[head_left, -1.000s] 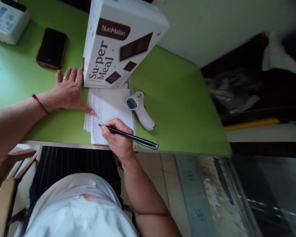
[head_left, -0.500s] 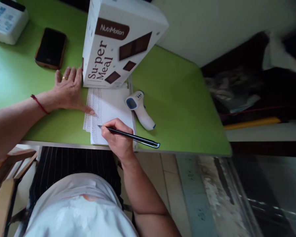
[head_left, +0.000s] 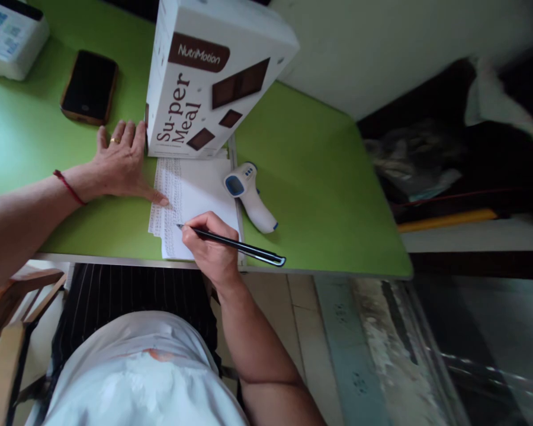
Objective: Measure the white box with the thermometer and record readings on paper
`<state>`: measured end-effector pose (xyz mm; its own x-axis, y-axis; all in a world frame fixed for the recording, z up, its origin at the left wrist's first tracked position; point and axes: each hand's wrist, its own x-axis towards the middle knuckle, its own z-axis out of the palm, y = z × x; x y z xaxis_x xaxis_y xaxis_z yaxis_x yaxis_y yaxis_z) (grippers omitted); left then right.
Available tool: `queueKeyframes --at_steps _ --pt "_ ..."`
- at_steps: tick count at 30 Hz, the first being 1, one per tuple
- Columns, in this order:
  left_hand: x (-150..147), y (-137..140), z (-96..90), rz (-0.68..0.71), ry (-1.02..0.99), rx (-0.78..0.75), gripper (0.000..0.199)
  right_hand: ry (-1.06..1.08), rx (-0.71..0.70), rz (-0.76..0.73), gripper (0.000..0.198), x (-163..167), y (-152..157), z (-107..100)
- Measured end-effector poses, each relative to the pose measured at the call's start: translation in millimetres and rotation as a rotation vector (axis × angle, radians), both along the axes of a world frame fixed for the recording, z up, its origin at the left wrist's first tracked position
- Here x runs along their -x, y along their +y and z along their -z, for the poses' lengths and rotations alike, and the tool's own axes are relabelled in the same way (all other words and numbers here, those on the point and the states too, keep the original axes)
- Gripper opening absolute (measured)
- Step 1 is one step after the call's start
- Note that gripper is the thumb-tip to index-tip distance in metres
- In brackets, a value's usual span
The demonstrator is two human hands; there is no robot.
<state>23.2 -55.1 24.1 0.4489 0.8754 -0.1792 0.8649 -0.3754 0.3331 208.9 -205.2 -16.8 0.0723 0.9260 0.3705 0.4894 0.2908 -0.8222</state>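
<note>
In my right hand (head_left: 213, 245) is a black pen (head_left: 240, 245), its tip at the sheets of paper (head_left: 204, 189), which carry rows of small handwriting on their left part. My left hand (head_left: 119, 160) lies flat on the green table with fingers spread, its thumb on the left side of the paper. A white NutriMotion box (head_left: 195, 83) stands upright at the paper's far edge, close by my left fingertips. Just right of the paper lies a white and blue infrared thermometer (head_left: 251, 198).
A phone (head_left: 90, 87) in a brown case lies beyond my left hand. At the far left corner sits a white device (head_left: 15, 41) with a label. The green table (head_left: 324, 195) ends at a metal-trimmed front edge. Dark shelving with a plastic bag (head_left: 417, 157) is at the right.
The view has shifted slightly, so the things appear a little further left. Both hands keep nearly the same places, the pen still at the paper.
</note>
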Motion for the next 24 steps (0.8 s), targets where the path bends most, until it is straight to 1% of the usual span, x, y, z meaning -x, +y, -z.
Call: queueKeyframes --at_steps 5,12,17,20,24 --pt "1.6 -0.1 0.7 0.002 -0.02 0.007 0.187 -0.013 0.051 0.041 0.012 -0.1 -0.6 -1.0" --pt "3.3 2.9 4.7 0.004 -0.004 -0.004 0.187 -0.022 0.022 0.053 0.013 0.3 -1.2 -1.0" --pt "2.2 1.3 2.4 0.009 -0.009 -0.018 0.185 0.011 -0.031 0.075 0.013 0.1 -1.5 0.7" --pt "1.7 0.3 0.9 0.002 -0.008 -0.018 0.186 -0.009 -0.017 0.089 0.013 -0.1 -1.2 1.1" --pt "2.3 0.2 1.1 0.009 -0.019 -0.025 0.186 -0.002 -0.01 0.058 0.013 -0.1 -0.6 0.8"
